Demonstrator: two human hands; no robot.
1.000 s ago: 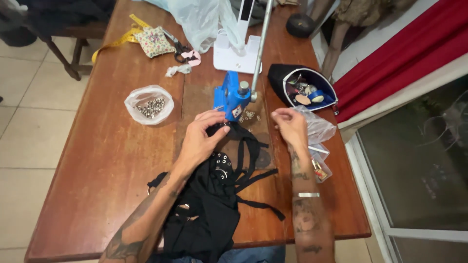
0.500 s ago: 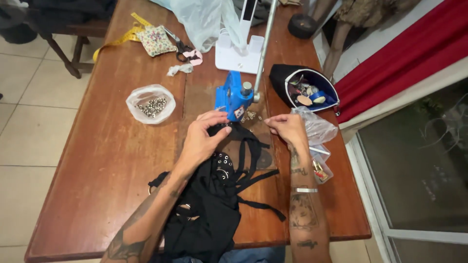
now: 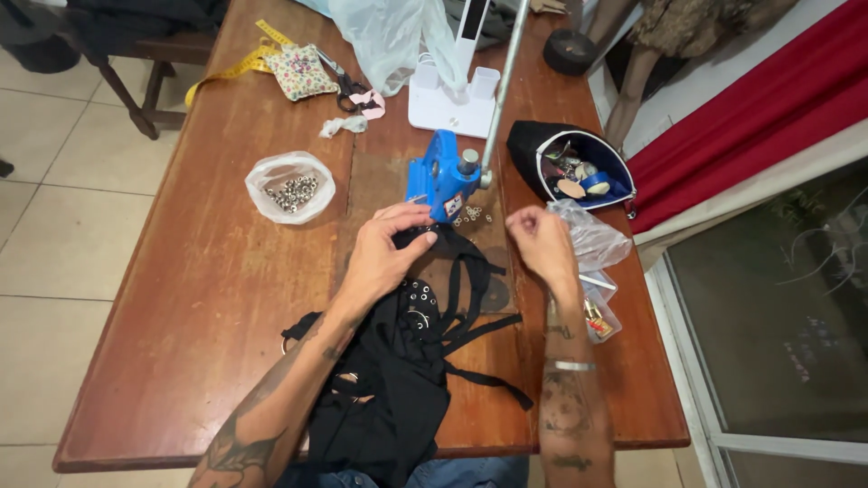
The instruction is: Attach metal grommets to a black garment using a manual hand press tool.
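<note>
A black strappy garment [image 3: 407, 361] with metal eyelets lies on the wooden table [image 3: 208, 298] in front of me. My left hand [image 3: 384, 253] pinches its top edge just below the blue hand press [image 3: 443, 181]. Beside the press base, near a few loose eyelets [image 3: 472, 215], my right hand [image 3: 541, 242] hovers with fingers curled together; I cannot make out anything in it. The press lever [image 3: 502, 81] rises toward the far edge.
A clear bag of metal eyelets [image 3: 291, 188] sits left of the press. A black pouch of small items [image 3: 571, 167] and clear plastic bags [image 3: 597, 244] lie to the right. Farther back are a white lamp base [image 3: 452, 104], pincushion [image 3: 298, 70], yellow tape measure [image 3: 226, 72] and scissors [image 3: 348, 86].
My right hand moved from the press base area slightly right and toward me. My left hand stayed on the garment's top edge, shifting a little closer to the press.
</note>
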